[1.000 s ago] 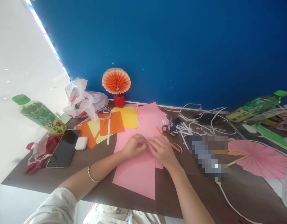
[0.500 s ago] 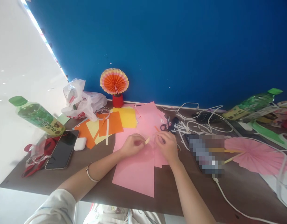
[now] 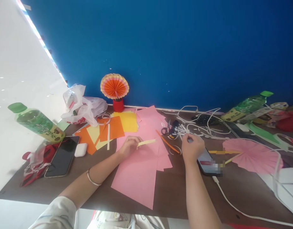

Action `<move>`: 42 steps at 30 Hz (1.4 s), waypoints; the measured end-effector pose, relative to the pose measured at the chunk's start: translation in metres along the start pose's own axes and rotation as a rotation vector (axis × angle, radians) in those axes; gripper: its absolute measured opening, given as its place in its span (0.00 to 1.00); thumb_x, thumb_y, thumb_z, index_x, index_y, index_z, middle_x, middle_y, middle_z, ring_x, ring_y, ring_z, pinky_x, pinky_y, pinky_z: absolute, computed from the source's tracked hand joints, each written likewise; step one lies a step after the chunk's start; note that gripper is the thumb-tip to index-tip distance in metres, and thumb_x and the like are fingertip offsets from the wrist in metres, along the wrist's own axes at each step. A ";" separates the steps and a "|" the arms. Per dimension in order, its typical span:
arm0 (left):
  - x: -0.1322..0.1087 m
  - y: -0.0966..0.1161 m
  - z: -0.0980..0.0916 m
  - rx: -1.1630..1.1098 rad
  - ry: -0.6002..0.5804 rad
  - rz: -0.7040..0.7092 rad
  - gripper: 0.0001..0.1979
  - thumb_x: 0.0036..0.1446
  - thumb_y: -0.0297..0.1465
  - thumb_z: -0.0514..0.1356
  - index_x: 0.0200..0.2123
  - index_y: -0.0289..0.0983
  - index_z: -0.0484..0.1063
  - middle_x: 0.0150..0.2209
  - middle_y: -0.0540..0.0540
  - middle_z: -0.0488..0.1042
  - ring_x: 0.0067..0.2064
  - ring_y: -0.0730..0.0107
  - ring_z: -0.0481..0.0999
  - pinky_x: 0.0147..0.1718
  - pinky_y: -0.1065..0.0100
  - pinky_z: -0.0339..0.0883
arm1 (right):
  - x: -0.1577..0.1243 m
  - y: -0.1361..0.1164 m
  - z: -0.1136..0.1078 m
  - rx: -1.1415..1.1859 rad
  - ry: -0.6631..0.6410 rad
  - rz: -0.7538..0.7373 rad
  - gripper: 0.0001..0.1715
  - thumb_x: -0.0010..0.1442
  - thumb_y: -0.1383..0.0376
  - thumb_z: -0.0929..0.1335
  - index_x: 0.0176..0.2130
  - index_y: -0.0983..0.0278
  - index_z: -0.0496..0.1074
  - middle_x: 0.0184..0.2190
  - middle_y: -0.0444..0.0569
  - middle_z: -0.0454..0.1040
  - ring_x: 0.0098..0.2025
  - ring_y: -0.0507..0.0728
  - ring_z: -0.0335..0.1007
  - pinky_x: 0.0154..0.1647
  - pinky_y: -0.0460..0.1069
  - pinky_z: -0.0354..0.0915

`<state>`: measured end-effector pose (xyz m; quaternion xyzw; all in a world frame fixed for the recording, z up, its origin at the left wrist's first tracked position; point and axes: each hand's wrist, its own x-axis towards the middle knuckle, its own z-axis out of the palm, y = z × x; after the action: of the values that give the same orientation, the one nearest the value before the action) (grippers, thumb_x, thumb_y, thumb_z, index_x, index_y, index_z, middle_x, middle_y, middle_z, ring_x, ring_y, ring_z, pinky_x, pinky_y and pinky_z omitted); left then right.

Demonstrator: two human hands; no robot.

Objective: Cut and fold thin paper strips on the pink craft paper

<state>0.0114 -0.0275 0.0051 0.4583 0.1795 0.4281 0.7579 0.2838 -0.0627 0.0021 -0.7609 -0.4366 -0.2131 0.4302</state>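
The left hand sits in the middle of the frame, over the big pink paper. Its fingers pinch one end of a thin pale yellow strip, and the strip sticks out to the right, just above the pink paper. The right hand is to the right of the middle, well apart from the left one. Its fingers are curled in, and something small and grey shows at the fingertips, but I cannot tell what it is. This hand is over a phone with a white cable, just below a heap of white paper strips. An orange stick lies between the two hands on the brown counter. Orange and yellow sheets lie at the left of the middle. A paper fan in a red cup stands by the blue wall. A green bottle lies at the far left, near a black phone.
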 end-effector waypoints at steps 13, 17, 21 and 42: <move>0.001 0.002 0.005 -0.122 -0.081 -0.102 0.07 0.40 0.26 0.55 0.17 0.33 0.71 0.27 0.44 0.70 0.34 0.64 0.70 0.35 0.64 0.60 | -0.029 -0.073 -0.026 0.396 -0.257 -0.544 0.23 0.53 0.71 0.63 0.50 0.61 0.65 0.45 0.55 0.70 0.50 0.62 0.63 0.49 0.59 0.60; 0.002 0.000 0.004 -0.125 -0.099 -0.111 0.05 0.39 0.26 0.55 0.18 0.33 0.70 0.25 0.46 0.68 0.28 0.70 0.66 0.31 0.67 0.58 | -0.054 -0.109 -0.037 0.554 -0.416 -0.831 0.18 0.54 0.74 0.64 0.44 0.59 0.68 0.39 0.49 0.74 0.43 0.57 0.67 0.45 0.56 0.62; 0.002 0.000 0.003 -0.091 -0.125 -0.144 0.05 0.39 0.27 0.55 0.18 0.33 0.70 0.21 0.48 0.64 0.26 0.73 0.63 0.29 0.69 0.56 | -0.063 -0.118 -0.040 0.609 -0.415 -0.737 0.13 0.55 0.74 0.63 0.36 0.59 0.72 0.32 0.47 0.76 0.38 0.55 0.69 0.41 0.54 0.62; -0.008 0.038 -0.014 1.644 0.394 -0.310 0.22 0.46 0.46 0.57 0.36 0.33 0.70 0.42 0.36 0.65 0.44 0.51 0.67 0.41 0.58 0.60 | -0.068 -0.106 -0.010 1.312 -0.903 1.014 0.12 0.41 0.63 0.74 0.28 0.63 0.71 0.22 0.42 0.68 0.24 0.49 0.64 0.28 0.47 0.63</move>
<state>-0.0204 -0.0185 0.0292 0.7495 0.6216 0.1256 0.1901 0.1586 -0.0777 0.0094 -0.4767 -0.2115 0.6027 0.6039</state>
